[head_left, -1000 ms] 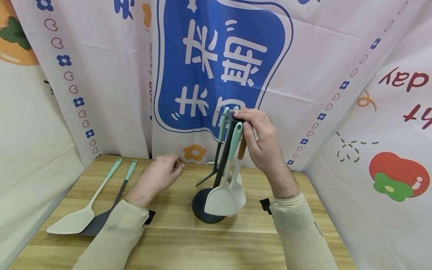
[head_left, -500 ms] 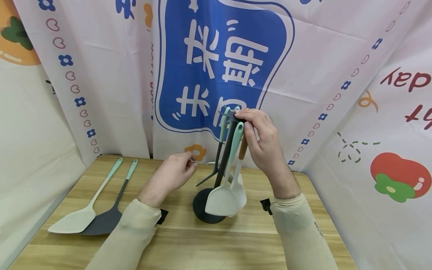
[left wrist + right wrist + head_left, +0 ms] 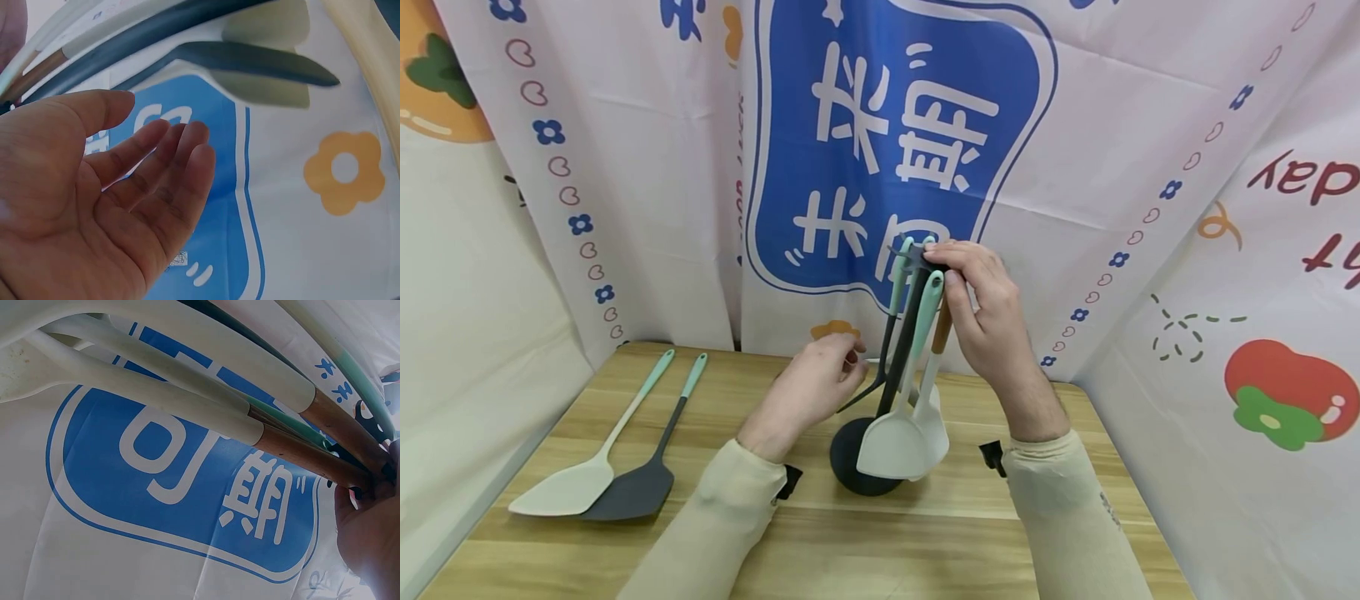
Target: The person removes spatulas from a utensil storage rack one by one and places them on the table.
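A dark utensil stand with a round base carries several hanging utensils, among them a white spatula with a mint handle and a dark angled one. At the stand's top, the right hand grips the dark hook head; in the right wrist view its fingers are by the brown handle ends. The left hand holds nothing, left of the stand. In the left wrist view that hand has loosely bent fingers below the dark utensil.
On the wooden table's left side lie a white turner and a dark turner, both mint-handled, their blades overlapping. A printed curtain hangs along the table's back edge.
The left hand has moved right, from beside the two lying turners to near the hanging dark utensil. The right hand has stayed at the stand's top.
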A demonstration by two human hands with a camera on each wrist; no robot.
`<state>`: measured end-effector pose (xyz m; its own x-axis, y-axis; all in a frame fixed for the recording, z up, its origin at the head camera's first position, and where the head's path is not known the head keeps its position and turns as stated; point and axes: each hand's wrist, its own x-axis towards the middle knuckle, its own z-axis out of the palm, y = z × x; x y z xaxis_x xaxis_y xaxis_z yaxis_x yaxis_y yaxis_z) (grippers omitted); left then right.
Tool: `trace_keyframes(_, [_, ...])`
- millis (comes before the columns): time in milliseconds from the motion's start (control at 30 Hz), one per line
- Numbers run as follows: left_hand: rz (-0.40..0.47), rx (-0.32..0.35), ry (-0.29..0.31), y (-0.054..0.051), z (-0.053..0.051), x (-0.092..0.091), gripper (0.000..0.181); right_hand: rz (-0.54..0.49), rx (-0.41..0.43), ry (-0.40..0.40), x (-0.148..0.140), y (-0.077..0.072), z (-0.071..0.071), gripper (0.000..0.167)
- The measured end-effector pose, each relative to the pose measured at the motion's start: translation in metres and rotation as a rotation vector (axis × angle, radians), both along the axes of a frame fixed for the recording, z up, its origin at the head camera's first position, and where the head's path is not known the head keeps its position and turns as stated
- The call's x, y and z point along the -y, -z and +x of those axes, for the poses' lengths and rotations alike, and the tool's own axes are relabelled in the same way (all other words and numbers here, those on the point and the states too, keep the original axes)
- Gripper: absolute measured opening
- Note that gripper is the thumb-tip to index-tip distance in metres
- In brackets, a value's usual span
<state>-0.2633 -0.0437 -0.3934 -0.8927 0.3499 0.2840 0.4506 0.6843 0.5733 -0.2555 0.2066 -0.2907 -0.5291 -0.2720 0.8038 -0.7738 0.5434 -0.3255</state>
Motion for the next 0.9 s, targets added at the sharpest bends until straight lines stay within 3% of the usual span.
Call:
trace_keyframes(467, [0.105,0.042,0.006,-0.001,0.001,-0.024,0.029,0.0,-0.003,-0.002,0.001,-0.001,0.0,0.035])
trace_keyframes(900, [0.295,0.096,0.044,0.001,-0.004,-0.033,0.025,-0.009,-0.002,-0.005,0.001,-0.001,0.001,0.034])
